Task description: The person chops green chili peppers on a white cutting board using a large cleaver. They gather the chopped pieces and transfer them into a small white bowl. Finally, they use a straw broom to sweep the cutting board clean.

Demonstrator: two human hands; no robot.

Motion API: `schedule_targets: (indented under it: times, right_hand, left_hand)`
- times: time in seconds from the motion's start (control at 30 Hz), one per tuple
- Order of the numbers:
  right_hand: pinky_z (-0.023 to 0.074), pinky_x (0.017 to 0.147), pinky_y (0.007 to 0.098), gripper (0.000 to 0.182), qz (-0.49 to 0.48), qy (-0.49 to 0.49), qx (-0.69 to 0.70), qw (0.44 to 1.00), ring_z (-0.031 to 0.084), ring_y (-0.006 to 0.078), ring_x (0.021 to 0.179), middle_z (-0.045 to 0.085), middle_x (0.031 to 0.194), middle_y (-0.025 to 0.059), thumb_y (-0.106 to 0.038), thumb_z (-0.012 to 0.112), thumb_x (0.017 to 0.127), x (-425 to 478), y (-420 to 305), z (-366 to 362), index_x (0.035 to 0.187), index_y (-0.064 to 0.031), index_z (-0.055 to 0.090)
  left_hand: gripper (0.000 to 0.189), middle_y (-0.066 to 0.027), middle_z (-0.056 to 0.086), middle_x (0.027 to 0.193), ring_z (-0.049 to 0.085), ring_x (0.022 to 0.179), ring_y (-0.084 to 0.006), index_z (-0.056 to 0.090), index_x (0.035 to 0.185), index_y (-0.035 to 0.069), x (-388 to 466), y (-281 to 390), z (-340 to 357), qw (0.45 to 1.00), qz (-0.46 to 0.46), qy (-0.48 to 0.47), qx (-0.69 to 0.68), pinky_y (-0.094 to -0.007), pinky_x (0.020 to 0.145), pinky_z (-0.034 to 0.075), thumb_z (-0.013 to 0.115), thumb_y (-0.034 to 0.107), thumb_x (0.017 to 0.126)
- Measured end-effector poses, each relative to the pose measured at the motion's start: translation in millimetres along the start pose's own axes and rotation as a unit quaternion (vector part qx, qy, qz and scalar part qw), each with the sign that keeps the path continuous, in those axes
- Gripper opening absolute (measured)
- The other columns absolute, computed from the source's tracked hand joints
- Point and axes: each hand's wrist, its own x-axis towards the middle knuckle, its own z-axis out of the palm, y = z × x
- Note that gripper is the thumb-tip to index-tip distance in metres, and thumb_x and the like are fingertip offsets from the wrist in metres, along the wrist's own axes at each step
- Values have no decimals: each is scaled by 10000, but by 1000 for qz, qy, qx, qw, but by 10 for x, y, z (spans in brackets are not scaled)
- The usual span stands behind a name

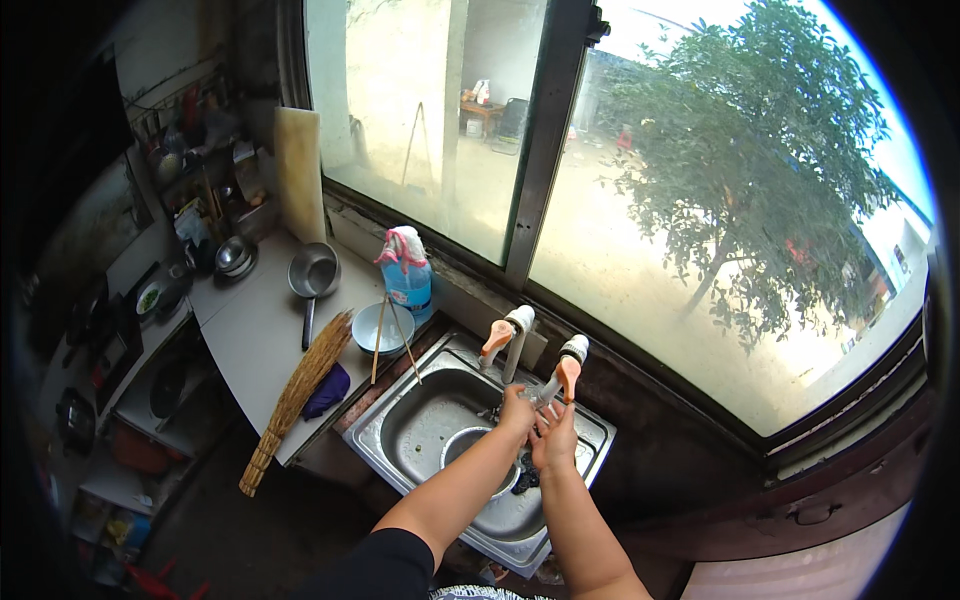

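Both hands are over a stainless steel sink (420,450), close under two white plastic taps with orange levers. My right hand (555,441) is palm up below the right tap (568,375), its fingers spread and nothing in the palm. Beside it, my left hand (517,412) is below the left tap (498,337), back towards me; its fingers are partly hidden. Water seems to splash between the hands. A round metal basin (459,448) sits in the sink, partly covered by my left forearm. Something dark and crumpled (528,476), perhaps a scouring pad, lies beside the basin.
Left of the sink, a counter (251,330) holds a straw brush (300,397), a purple cloth (327,391), a saucepan (315,271), and bowls (382,330) with chopsticks across them. A blue bottle (409,285) topped by a cloth stands near the window (525,150).
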Motion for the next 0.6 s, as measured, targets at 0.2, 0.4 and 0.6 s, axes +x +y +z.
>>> schedule_targets:
  times: [0.2,0.4,0.6]
  right_hand:
    - [469,922,464,490,94,-191,223,951,590,348,1005,622,1061,200,-428,346,968,853,477,-250,1109,-16,570]
    - [467,946,453,516,137,-224,143,954,607,302,1028,649,1065,151,-460,411,957,885,202,110,1090,1,604]
    - [482,832,324,397,228,-277,-51,932,614,199,925,658,990,110,-318,522,943,1051,-160,-394,1188,-9,559]
  left_hand:
    - [316,-140,562,1137,613,949,-233,499,1248,9,-291,112,54,995,51,-71,-57,-348,779,542,457,2,934]
    - [171,-22,601,1025,618,811,-124,569,1115,79,-170,350,-157,957,-108,-97,-252,-245,653,553,490,97,964]
    - [182,-11,641,883,622,778,-110,606,1086,84,-137,414,-185,977,-83,-194,17,-241,644,527,590,170,927]
